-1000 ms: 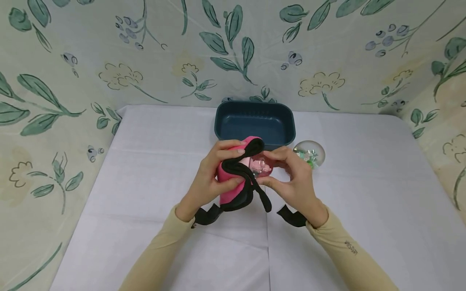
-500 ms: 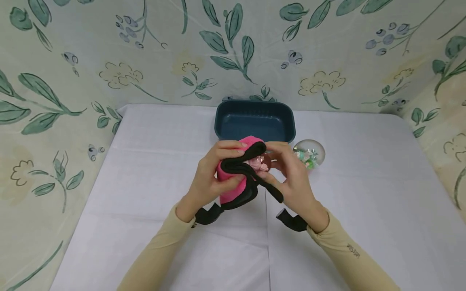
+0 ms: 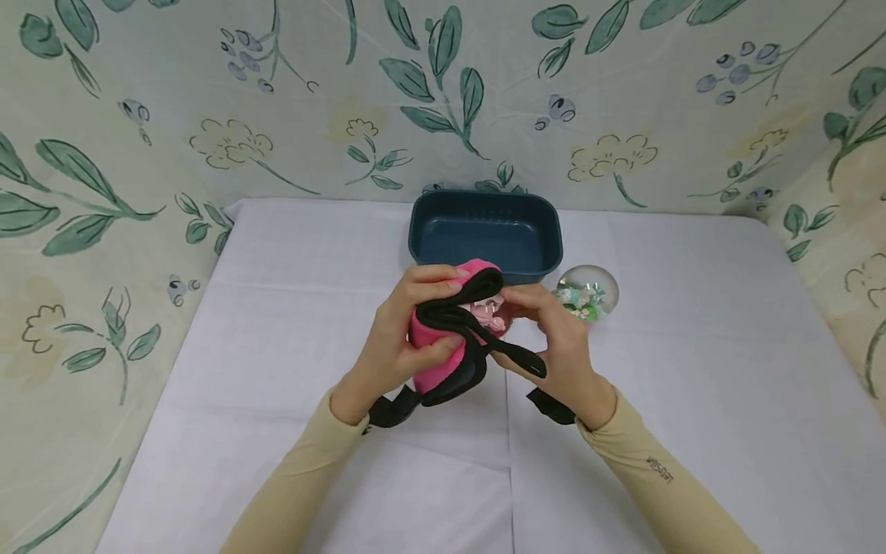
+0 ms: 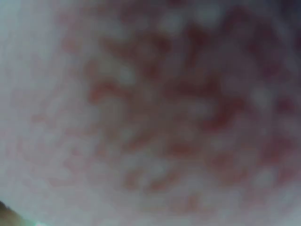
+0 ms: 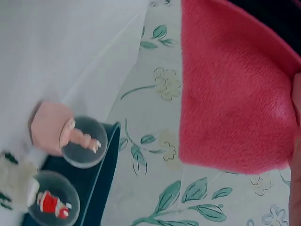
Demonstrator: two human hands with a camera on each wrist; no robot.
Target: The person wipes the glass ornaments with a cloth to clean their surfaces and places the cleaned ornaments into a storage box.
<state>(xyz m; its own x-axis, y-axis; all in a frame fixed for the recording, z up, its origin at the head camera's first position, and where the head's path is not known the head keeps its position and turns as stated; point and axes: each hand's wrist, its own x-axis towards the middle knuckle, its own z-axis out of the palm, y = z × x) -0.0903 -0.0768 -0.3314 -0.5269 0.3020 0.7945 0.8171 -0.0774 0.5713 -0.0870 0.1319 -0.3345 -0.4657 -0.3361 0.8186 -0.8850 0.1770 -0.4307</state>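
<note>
In the head view my left hand (image 3: 404,327) grips a folded pink fleece cloth (image 3: 438,365) with black edging, thumb in front and fingers over the top. A clear globe with a pink figure (image 3: 488,315) is partly wrapped in it. My right hand (image 3: 564,342) holds this globe from the other side, its fingertips at the globe's rim. A loose black end of the cloth hangs across that hand. The right wrist view shows the cloth's pink face (image 5: 235,94) up close, with fingers (image 5: 296,188) at its edge. The left wrist view is a pinkish blur.
A dark blue basin (image 3: 484,269) stands behind my hands. Another clear globe (image 3: 588,292) with green and white bits stands right of it. In the right wrist view, a pink-based globe (image 5: 51,127) and a white-based globe (image 5: 16,183) overlap the basin.
The right hand's fingers lifted and shifted on the globe, then came back lower. The cloth's loose black end has swung right across that hand. My left hand has hardly moved.
</note>
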